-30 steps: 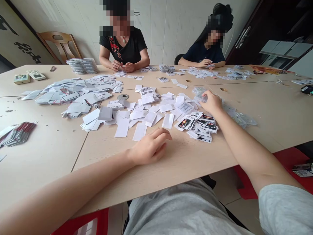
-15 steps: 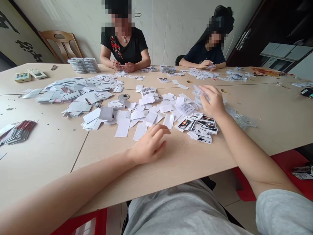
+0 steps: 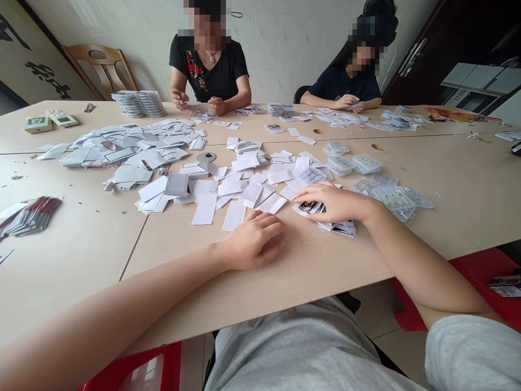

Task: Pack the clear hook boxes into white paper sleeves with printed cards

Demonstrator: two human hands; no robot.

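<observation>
My left hand rests on the table near its front edge, fingers curled inward. A blurred, slightly see-through patch shows between its fingers and thumb, but what it is I cannot make out. Over the pile of black-and-white printed cards lies my right hand, fingers stretched to the left and thumb apart, touching the top cards. Beyond both hands spread many loose white paper slips. Clear plastic boxes with small contents sit to the right of my right hand.
A large heap of white packets lies left, beside a tape roll. Bundled packets sit at the far left. Two people work across the table, near stacked boxes and smaller card piles. Red stools stand below the front edge.
My right hand has moved from the clear boxes, where it held one, down and left onto the printed cards. My left hand's fingers have curled in more. The person opposite has parted their hands.
</observation>
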